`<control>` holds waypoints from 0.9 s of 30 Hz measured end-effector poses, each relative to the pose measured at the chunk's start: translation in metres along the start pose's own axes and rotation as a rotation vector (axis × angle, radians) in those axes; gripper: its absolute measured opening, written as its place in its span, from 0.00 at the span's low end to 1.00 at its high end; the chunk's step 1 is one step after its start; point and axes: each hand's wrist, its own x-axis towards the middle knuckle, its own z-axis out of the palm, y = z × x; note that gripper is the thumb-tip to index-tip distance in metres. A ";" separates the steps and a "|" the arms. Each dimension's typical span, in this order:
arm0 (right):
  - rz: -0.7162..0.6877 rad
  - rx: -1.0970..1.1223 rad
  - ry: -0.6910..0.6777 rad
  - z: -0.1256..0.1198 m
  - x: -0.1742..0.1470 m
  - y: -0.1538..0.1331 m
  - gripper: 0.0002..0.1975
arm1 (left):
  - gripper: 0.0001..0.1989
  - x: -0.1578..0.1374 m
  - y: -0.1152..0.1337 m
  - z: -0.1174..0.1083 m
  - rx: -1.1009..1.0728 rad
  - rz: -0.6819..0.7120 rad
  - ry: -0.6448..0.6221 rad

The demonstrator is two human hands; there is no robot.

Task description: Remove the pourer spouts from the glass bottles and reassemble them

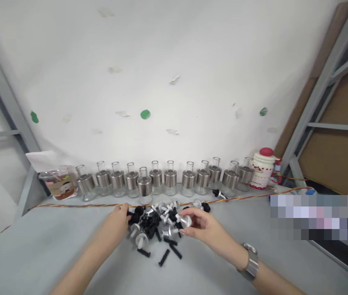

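A jumbled pile of black parts (151,222) and silver-white stopper-like pieces (142,240) lies on the grey table. At the pile's left edge my left hand (120,219) has its fingers closed around a small black part (137,211); its exact shape is partly hidden. On the other side, my right hand (201,223) pinches a round silver stopper piece (186,221) between thumb and fingers. Several short black tubes (164,257) are scattered in front of the pile. Behind it stands a row of glass bottles with metal collars (144,186), all upright with open necks.
A twisted red and yellow wire (100,205) runs across the table behind the pile. One black-and-silver stopper (219,194) lies by it. A plastic cup (59,184) stands at the left, a white jar with a red lid (262,170) at the right. A white wall (192,61) rises behind.
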 end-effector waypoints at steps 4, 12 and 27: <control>-0.032 0.068 -0.027 0.002 -0.001 -0.004 0.15 | 0.06 -0.003 0.007 -0.006 -0.033 -0.003 0.046; -0.070 -0.068 0.020 0.003 0.000 0.001 0.11 | 0.07 -0.011 0.021 -0.013 -0.251 -0.026 0.204; -0.135 -0.040 0.069 0.023 -0.021 -0.016 0.08 | 0.18 -0.039 0.065 -0.002 -1.561 -0.108 -0.344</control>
